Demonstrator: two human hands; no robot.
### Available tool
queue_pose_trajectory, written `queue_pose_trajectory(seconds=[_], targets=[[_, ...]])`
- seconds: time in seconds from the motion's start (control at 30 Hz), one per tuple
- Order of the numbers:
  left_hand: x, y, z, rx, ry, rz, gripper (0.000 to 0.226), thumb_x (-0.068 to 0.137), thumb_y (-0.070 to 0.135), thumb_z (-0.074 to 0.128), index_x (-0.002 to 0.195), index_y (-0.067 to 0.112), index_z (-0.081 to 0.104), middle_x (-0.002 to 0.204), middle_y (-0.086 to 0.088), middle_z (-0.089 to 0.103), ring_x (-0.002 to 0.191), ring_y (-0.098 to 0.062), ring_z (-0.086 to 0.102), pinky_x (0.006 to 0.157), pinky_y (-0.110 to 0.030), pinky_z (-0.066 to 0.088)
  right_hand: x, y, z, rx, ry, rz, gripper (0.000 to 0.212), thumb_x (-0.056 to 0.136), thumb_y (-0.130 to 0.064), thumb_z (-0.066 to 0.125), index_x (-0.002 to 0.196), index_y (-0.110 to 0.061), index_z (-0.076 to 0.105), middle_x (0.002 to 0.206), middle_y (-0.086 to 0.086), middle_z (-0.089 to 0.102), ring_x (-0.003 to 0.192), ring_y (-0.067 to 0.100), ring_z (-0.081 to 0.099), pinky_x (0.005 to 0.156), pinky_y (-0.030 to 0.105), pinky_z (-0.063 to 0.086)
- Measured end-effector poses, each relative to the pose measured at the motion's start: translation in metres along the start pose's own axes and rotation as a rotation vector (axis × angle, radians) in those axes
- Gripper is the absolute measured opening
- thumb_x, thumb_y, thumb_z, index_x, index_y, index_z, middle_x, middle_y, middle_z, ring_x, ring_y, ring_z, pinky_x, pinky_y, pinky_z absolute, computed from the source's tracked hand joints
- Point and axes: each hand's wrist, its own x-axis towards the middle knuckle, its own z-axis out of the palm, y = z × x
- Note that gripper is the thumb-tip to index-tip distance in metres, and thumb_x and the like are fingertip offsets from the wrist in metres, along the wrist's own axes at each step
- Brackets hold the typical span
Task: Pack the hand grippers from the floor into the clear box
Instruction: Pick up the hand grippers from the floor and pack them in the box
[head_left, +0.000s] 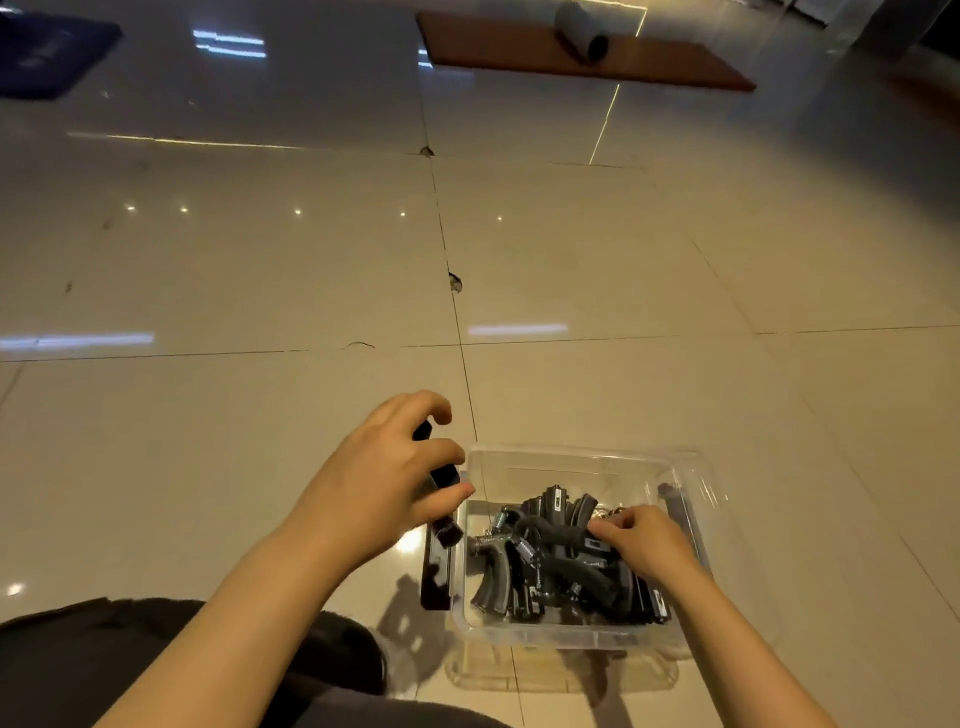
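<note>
Two hands are at work over the box (571, 631), which sits on the floor (260, 270) just in front of the person's legs. Many grippers (550, 561) already lie in a dark heap inside it. The right hand (641, 538) reaches into the heap, and its fingers curl onto one black handle there, as if to push it flat. The left hand (387, 480) holds one more gripper (441, 486) just beside the box's left wall, fingers wrapped round it. So the job looks close to done. Next, this gripper needs to go over the wall and down into a free spot. A black clip (435, 571) stands against the box's left side. It is hard to count the grippers, for they overlap. Far off lie a brown board (519, 49) with a grey roll (579, 28) on it and a blurry dark blue thing (52, 52).
</note>
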Motion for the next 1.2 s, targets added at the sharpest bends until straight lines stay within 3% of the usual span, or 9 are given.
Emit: queue_pose_trajectory(seconds=[0.13, 0.27, 0.33, 0.43, 0.6, 0.67, 0.83, 1.07, 1.2], targets=[[-0.001, -0.004, 0.003, -0.021, -0.070, 0.051, 0.027, 0.078, 0.048, 0.059, 0.078, 0.024, 0.072, 0.101, 0.000, 0.058, 0.085, -0.016, 0.059, 0.068, -0.019, 0.040, 0.009, -0.004, 0.028, 0.235, 0.023, 0.052, 0.035, 0.090, -0.037, 0.059, 0.065, -0.015, 0.048, 0.062, -0.001, 0.050, 0.059, 0.015, 0.046, 0.055, 0.028, 0.035], [-0.003, -0.001, 0.001, -0.002, -0.086, 0.027, 0.025, 0.074, 0.045, 0.063, 0.079, 0.023, 0.072, 0.108, -0.003, 0.058, 0.089, -0.019, 0.060, 0.069, -0.022, 0.041, 0.015, -0.003, 0.074, 0.525, -0.015, 0.175, 0.023, 0.092, -0.033, 0.058, 0.088, -0.010, 0.062, 0.075, 0.005, 0.061, 0.073, 0.022, 0.058, 0.069, 0.035, 0.045], [-0.002, 0.001, 0.000, 0.011, -0.069, 0.013, 0.025, 0.074, 0.043, 0.063, 0.080, 0.021, 0.072, 0.113, -0.006, 0.057, 0.091, -0.021, 0.060, 0.071, -0.023, 0.039, 0.016, -0.001, 0.091, 0.542, -0.016, 0.218, 0.021, 0.093, -0.031, 0.056, 0.094, -0.011, 0.063, 0.082, 0.005, 0.063, 0.082, 0.023, 0.061, 0.073, 0.035, 0.047], [-0.003, 0.006, 0.002, 0.009, -0.048, -0.005, 0.023, 0.075, 0.041, 0.064, 0.081, 0.020, 0.072, 0.115, -0.008, 0.056, 0.092, -0.024, 0.058, 0.073, -0.024, 0.039, 0.014, 0.004, 0.103, 0.404, -0.018, 0.205, 0.018, 0.096, -0.030, 0.051, 0.094, -0.014, 0.058, 0.088, 0.003, 0.061, 0.081, 0.019, 0.057, 0.068, 0.029, 0.041], [-0.008, 0.019, 0.006, 0.031, -0.067, -0.012, 0.026, 0.076, 0.044, 0.061, 0.082, 0.021, 0.072, 0.116, -0.008, 0.056, 0.096, -0.024, 0.059, 0.073, -0.025, 0.042, 0.018, 0.010, 0.101, -0.276, -0.193, 0.039, 0.011, 0.094, -0.021, 0.047, 0.098, -0.016, 0.056, 0.093, 0.002, 0.059, 0.085, 0.020, 0.059, 0.064, 0.029, 0.042], [-0.011, 0.026, 0.009, 0.034, -0.075, -0.014, 0.027, 0.075, 0.044, 0.061, 0.080, 0.020, 0.072, 0.115, -0.008, 0.057, 0.097, -0.025, 0.060, 0.072, -0.028, 0.048, 0.019, 0.007, 0.099, -0.438, -0.184, -0.038, 0.018, 0.092, -0.022, 0.049, 0.109, -0.016, 0.054, 0.094, 0.001, 0.059, 0.082, 0.021, 0.057, 0.063, 0.030, 0.043], [-0.019, 0.038, 0.021, 0.031, -0.080, -0.079, 0.025, 0.074, 0.042, 0.063, 0.078, 0.020, 0.072, 0.112, -0.008, 0.058, 0.092, -0.024, 0.061, 0.070, -0.029, 0.048, 0.024, -0.003, 0.101, -0.505, -0.108, -0.225, 0.045, 0.092, -0.042, 0.052, 0.127, -0.017, 0.037, 0.104, 0.005, 0.061, 0.088, 0.024, 0.061, 0.061, 0.032, 0.044], [-0.032, 0.043, 0.039, 0.038, -0.123, -0.168, 0.030, 0.080, 0.048, 0.057, 0.076, 0.022, 0.072, 0.110, -0.004, 0.059, 0.090, -0.021, 0.061, 0.072, -0.027, 0.046, 0.031, -0.005, 0.113, -0.485, -0.151, -0.207, 0.062, 0.088, -0.015, 0.055, 0.142, -0.010, 0.023, 0.097, 0.008, 0.062, 0.081, 0.025, 0.060, 0.060, 0.032, 0.043], [-0.030, 0.045, 0.042, 0.053, -0.128, -0.191, 0.040, 0.079, 0.051, 0.044, 0.077, 0.023, 0.073, 0.110, -0.003, 0.060, 0.093, -0.021, 0.061, 0.073, -0.028, 0.048, 0.032, -0.001, 0.110, -0.527, -0.151, -0.238, 0.069, 0.088, -0.012, 0.053, 0.147, -0.012, 0.016, 0.098, 0.008, 0.061, 0.077, 0.024, 0.054, 0.059, 0.032, 0.043]])
